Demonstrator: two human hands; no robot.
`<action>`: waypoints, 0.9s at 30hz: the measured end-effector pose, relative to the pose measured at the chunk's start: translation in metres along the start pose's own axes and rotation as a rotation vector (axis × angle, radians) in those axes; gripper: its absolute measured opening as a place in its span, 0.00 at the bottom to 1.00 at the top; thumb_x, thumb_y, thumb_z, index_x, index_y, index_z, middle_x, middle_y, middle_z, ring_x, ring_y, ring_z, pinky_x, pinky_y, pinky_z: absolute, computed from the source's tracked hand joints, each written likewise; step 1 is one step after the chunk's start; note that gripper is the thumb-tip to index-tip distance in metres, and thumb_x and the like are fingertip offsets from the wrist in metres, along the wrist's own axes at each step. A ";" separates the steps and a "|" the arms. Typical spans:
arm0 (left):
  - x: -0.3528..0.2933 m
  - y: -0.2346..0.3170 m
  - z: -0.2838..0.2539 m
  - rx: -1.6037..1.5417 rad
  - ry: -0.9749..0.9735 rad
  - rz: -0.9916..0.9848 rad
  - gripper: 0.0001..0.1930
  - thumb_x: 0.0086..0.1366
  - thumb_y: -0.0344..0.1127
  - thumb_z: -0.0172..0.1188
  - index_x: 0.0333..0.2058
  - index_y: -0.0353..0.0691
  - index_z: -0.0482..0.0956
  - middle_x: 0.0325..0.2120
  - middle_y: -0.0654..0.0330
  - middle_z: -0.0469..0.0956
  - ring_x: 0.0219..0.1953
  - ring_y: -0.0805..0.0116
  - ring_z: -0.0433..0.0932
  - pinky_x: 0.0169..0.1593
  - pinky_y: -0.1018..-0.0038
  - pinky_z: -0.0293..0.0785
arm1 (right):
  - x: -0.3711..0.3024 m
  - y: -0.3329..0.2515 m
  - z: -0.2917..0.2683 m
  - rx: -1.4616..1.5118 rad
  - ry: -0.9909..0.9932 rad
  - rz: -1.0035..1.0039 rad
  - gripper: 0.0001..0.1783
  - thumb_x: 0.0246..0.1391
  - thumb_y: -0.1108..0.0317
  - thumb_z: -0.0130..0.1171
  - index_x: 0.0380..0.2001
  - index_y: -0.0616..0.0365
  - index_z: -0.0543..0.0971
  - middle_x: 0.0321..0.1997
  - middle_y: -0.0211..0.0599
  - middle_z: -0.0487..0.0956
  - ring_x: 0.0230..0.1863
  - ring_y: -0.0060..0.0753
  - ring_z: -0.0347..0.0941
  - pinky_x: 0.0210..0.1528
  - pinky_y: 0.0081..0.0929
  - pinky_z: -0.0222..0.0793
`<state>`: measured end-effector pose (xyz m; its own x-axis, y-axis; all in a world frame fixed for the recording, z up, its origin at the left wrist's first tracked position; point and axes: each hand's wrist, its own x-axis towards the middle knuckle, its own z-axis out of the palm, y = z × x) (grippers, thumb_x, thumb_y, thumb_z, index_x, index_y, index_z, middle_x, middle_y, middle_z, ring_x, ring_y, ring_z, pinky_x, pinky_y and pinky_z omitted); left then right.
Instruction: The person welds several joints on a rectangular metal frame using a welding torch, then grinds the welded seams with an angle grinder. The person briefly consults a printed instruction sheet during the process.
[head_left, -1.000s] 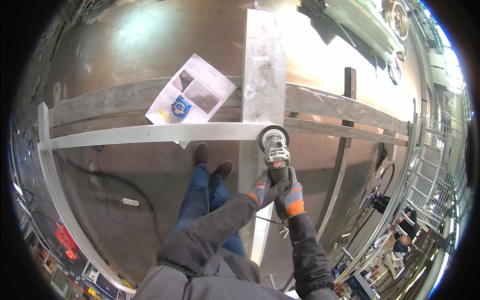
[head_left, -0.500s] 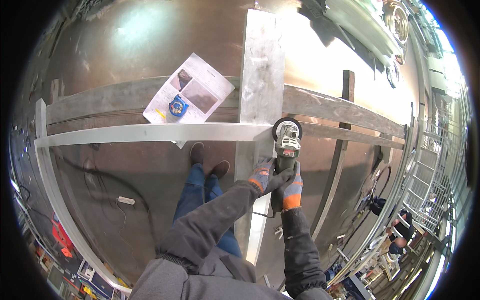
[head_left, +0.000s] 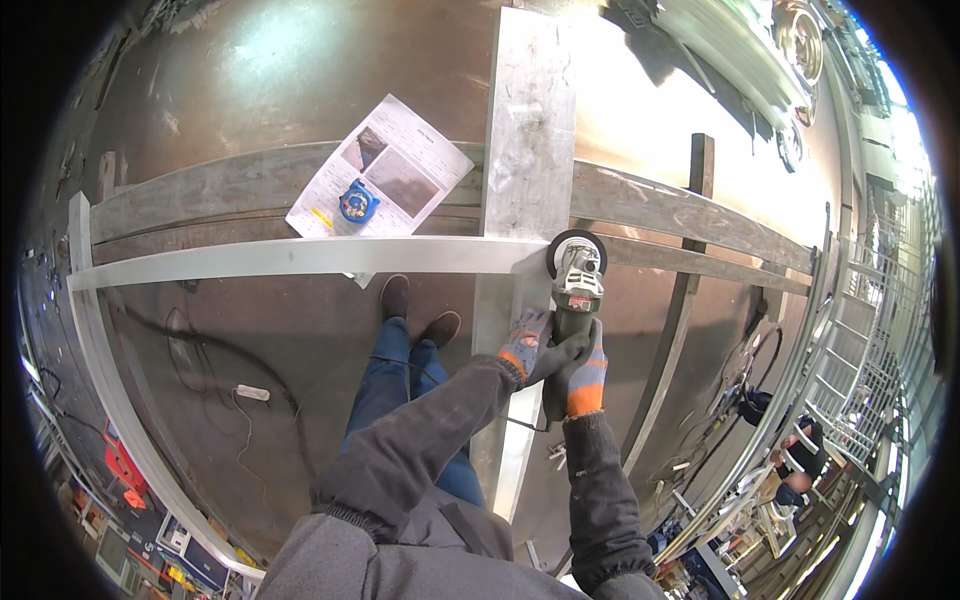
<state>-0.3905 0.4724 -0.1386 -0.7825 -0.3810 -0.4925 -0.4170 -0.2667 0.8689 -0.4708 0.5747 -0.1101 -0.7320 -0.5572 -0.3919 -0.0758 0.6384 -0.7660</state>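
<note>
Both of my hands, in grey and orange work gloves, are closed around the dark body of an angle grinder point(head_left: 577, 292). My left hand point(head_left: 537, 345) wraps it from the left, my right hand point(head_left: 583, 372) from the right and below. The grinder's round dark disc point(head_left: 562, 250) lies at the right end of a light metal bar point(head_left: 300, 258), where that bar meets a wide upright metal plate point(head_left: 528, 130). Whether the disc touches the metal I cannot tell. The palms and part of the grinder's handle are hidden by the gloves.
A printed sheet point(head_left: 410, 170) with a blue tape measure point(head_left: 357, 202) on it lies across the grey beams point(head_left: 240, 180) at left. Cables and a white power strip point(head_left: 253, 393) are on the floor. At right, a person point(head_left: 800, 455) is near metal racks point(head_left: 850, 350).
The view has shifted slightly, so the frame and sheet appear a little higher. My hands keep the same hold on the angle grinder at the bar's end.
</note>
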 end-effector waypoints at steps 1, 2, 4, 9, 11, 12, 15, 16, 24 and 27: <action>0.001 -0.002 0.000 -0.022 -0.017 0.011 0.34 0.61 0.63 0.60 0.51 0.37 0.80 0.47 0.42 0.81 0.53 0.42 0.75 0.59 0.53 0.69 | 0.000 0.001 0.001 -0.021 0.033 0.006 0.18 0.60 0.66 0.56 0.51 0.58 0.70 0.41 0.48 0.83 0.45 0.44 0.82 0.46 0.38 0.75; 0.001 -0.003 0.001 -0.045 -0.034 0.021 0.34 0.61 0.63 0.60 0.51 0.37 0.80 0.46 0.42 0.81 0.53 0.42 0.75 0.59 0.53 0.69 | 0.000 0.002 0.001 -0.002 0.033 -0.023 0.18 0.59 0.67 0.55 0.52 0.58 0.70 0.41 0.48 0.82 0.45 0.44 0.82 0.46 0.38 0.75; 0.003 -0.006 0.002 0.021 -0.012 0.017 0.34 0.61 0.63 0.60 0.52 0.38 0.80 0.47 0.43 0.81 0.53 0.42 0.75 0.59 0.52 0.68 | -0.001 0.001 0.000 0.059 0.032 -0.044 0.18 0.59 0.68 0.55 0.52 0.58 0.70 0.40 0.49 0.82 0.44 0.43 0.82 0.45 0.37 0.75; 0.000 -0.006 0.003 0.023 -0.024 0.070 0.34 0.62 0.65 0.58 0.53 0.40 0.79 0.47 0.43 0.81 0.54 0.41 0.74 0.61 0.51 0.66 | -0.005 -0.015 -0.005 -0.084 -0.001 -0.040 0.19 0.59 0.69 0.55 0.53 0.58 0.69 0.39 0.48 0.82 0.43 0.39 0.81 0.44 0.35 0.75; -0.003 -0.001 0.003 0.115 0.026 0.062 0.35 0.62 0.65 0.57 0.54 0.40 0.79 0.48 0.43 0.80 0.54 0.41 0.74 0.62 0.51 0.65 | -0.007 -0.023 -0.006 -0.037 -0.048 0.004 0.20 0.60 0.71 0.55 0.55 0.58 0.68 0.43 0.44 0.81 0.45 0.33 0.78 0.47 0.32 0.75; -0.005 0.001 0.003 0.113 0.001 0.030 0.35 0.62 0.66 0.57 0.54 0.40 0.79 0.48 0.43 0.80 0.54 0.41 0.74 0.62 0.51 0.65 | -0.007 -0.026 -0.006 0.009 -0.062 0.042 0.20 0.62 0.73 0.54 0.57 0.59 0.68 0.46 0.41 0.80 0.48 0.29 0.75 0.50 0.30 0.74; -0.006 0.006 0.001 0.114 -0.006 0.041 0.35 0.63 0.66 0.55 0.54 0.40 0.79 0.48 0.42 0.80 0.54 0.40 0.73 0.62 0.52 0.64 | -0.007 -0.031 -0.007 -0.031 -0.056 0.005 0.20 0.60 0.71 0.55 0.55 0.58 0.68 0.43 0.41 0.82 0.44 0.29 0.76 0.46 0.31 0.75; -0.005 0.006 0.000 0.123 -0.004 0.049 0.35 0.64 0.66 0.54 0.54 0.40 0.79 0.49 0.42 0.80 0.54 0.40 0.73 0.62 0.52 0.64 | -0.007 -0.030 -0.008 -0.041 -0.045 -0.039 0.19 0.59 0.69 0.56 0.54 0.57 0.69 0.40 0.43 0.83 0.41 0.31 0.79 0.42 0.33 0.75; -0.034 -0.007 0.021 -0.349 -0.044 -0.046 0.26 0.65 0.51 0.61 0.55 0.39 0.76 0.45 0.50 0.82 0.49 0.58 0.80 0.54 0.63 0.74 | -0.029 -0.004 -0.010 0.080 -0.155 0.124 0.25 0.62 0.73 0.56 0.61 0.58 0.66 0.52 0.41 0.78 0.52 0.28 0.74 0.53 0.31 0.74; -0.054 -0.013 0.029 -0.200 -0.021 -0.139 0.22 0.67 0.45 0.58 0.53 0.37 0.76 0.43 0.53 0.82 0.47 0.63 0.80 0.51 0.67 0.75 | -0.053 0.000 -0.006 0.234 -0.176 0.183 0.26 0.59 0.71 0.59 0.59 0.59 0.66 0.50 0.39 0.79 0.50 0.26 0.73 0.51 0.29 0.73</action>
<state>-0.3560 0.5225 -0.1217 -0.7342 -0.3103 -0.6038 -0.4235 -0.4858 0.7646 -0.4359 0.6074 -0.0867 -0.5895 -0.5409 -0.6000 0.2185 0.6083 -0.7630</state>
